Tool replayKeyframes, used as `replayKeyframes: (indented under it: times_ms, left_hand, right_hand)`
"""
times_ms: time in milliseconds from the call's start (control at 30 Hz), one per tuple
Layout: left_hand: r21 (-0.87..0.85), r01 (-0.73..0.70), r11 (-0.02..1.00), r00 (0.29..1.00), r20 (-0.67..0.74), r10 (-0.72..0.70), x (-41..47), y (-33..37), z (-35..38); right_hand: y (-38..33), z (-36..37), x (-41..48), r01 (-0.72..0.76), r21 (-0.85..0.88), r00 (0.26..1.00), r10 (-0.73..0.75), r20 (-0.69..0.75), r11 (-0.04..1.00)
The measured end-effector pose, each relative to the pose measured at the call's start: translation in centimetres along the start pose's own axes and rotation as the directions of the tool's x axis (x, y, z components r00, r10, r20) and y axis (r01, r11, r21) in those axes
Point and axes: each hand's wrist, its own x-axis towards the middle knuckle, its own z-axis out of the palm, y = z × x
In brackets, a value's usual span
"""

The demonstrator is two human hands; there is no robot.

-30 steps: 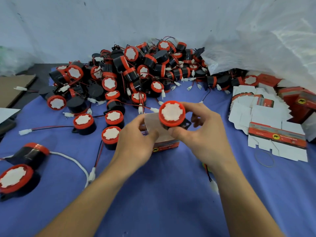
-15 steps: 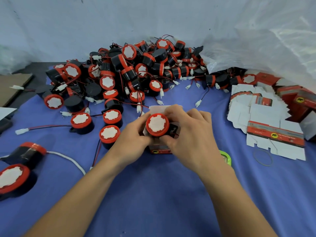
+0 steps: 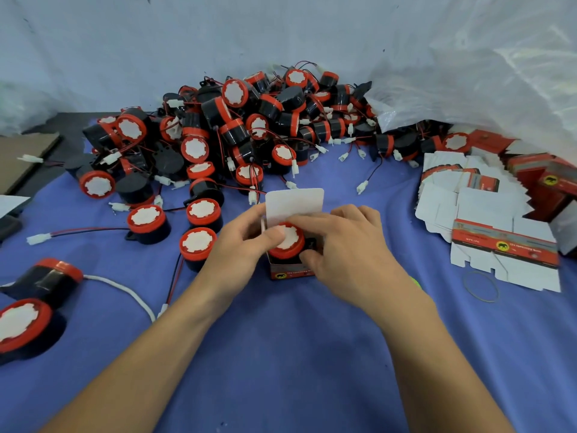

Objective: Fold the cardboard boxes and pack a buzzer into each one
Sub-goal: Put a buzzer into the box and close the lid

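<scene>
A small red cardboard box (image 3: 288, 271) stands on the blue cloth at the centre, its white lid flap (image 3: 295, 203) upright at the back. A red-and-black buzzer (image 3: 288, 243) with a white face sits partly down inside the box. My left hand (image 3: 240, 248) grips the box's left side, thumb on the buzzer's face. My right hand (image 3: 346, 245) holds the box's right side, forefinger laid over the buzzer's top edge.
A big pile of buzzers (image 3: 237, 129) with wires fills the back of the cloth. Loose buzzers (image 3: 146, 221) lie at the left. Flat box blanks (image 3: 487, 220) are stacked at the right, near red folded boxes (image 3: 549, 179). A rubber band (image 3: 480, 285) lies nearby.
The buzzer has gone from being held above the box down into it. Both hands lowered with it, and the lid flap now shows behind them.
</scene>
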Motion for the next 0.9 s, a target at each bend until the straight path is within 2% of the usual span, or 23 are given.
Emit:
replayKeyframes:
  times_ms: [100,167,233,300,367,433,467,533,600,667,767,800,833,900]
  left_hand:
    - [0.043,-0.001,0.999,0.995,-0.100,0.005,-0.1,-0.1,0.6]
    - [0.111,-0.001,0.994,0.988,-0.152,0.017,-0.1,-0.1,0.8]
    - [0.196,0.004,0.980,0.979,-0.198,0.036,-0.2,0.1,1.0]
    - [0.241,0.010,0.970,0.972,-0.232,0.047,-0.3,0.0,1.2]
    - [0.261,0.017,0.965,0.963,-0.265,0.055,-0.4,-0.1,1.4]
    - [0.261,0.016,0.965,0.950,-0.304,0.066,-0.6,-0.1,1.7]
    - [0.260,0.014,0.966,0.945,-0.319,0.072,-0.6,-0.2,1.9]
    - [0.276,0.016,0.961,0.940,-0.331,0.080,-0.6,-0.2,2.2]
    - [0.308,0.018,0.951,0.944,-0.319,0.086,-0.6,-0.1,2.2]
    - [0.340,0.019,0.940,0.953,-0.290,0.086,-0.4,0.0,2.1]
    - [0.354,0.032,0.935,0.963,-0.263,0.067,-0.2,0.0,2.0]
    - [0.349,0.038,0.936,0.964,-0.258,0.057,-0.1,0.0,1.9]
    - [0.345,0.043,0.938,0.966,-0.254,0.049,-0.1,-0.2,1.8]
    - [0.348,0.049,0.936,0.969,-0.246,0.041,0.0,-0.3,1.8]
  right_hand:
    - [-0.1,0.7,0.4,0.006,-0.083,1.000,-0.006,-0.003,0.997]
    - [-0.3,1.1,0.5,0.005,-0.080,1.000,-0.006,-0.010,0.997]
    - [-0.7,1.2,0.3,-0.028,0.071,0.997,0.033,-0.066,0.997]
    - [-0.6,0.9,-0.1,-0.096,0.231,0.977,0.137,-0.166,0.968]
    - [0.2,-0.2,-0.8,-0.207,0.201,0.953,0.244,-0.181,0.958]
    - [1.7,-1.5,-1.6,-0.329,0.074,0.942,0.333,-0.051,0.941]
    - [2.5,-2.0,-1.8,-0.378,0.065,0.926,0.377,0.036,0.923]
    - [3.6,-2.8,-2.1,-0.427,0.227,0.902,0.393,0.180,0.875]
    - [4.0,-3.3,-2.2,-0.388,0.506,0.921,0.308,0.238,0.770]
    - [3.7,-4.0,-2.3,-0.312,0.751,0.950,0.188,0.249,0.582]
    - [2.9,-4.0,-2.2,-0.262,0.935,0.965,0.060,0.255,0.239]
    - [2.4,-3.8,-2.0,-0.259,0.950,0.966,0.044,0.255,0.175]
    - [1.9,-3.5,-1.7,-0.249,0.955,0.969,0.044,0.245,0.160]
    - [0.6,-2.6,-0.8,-0.198,0.947,0.979,0.088,0.181,0.253]
